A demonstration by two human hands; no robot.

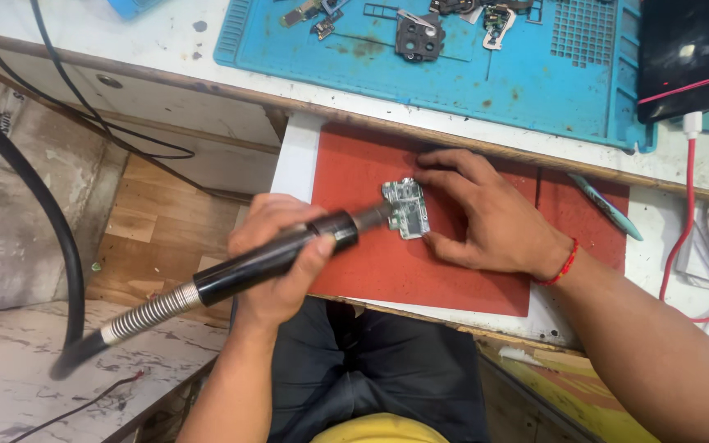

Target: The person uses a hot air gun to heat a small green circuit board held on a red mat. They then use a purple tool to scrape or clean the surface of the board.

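The small circuit board lies flat near the middle of the red mat on the worktop. The right hand rests palm-down on the mat just right of the board, its fingers spread and touching the board's top and bottom right edges. The left hand, left of the board, has its fingers clenched around a black rotary handpiece; the handpiece tip meets the board's left edge. A blue mat lies beyond the red mat.
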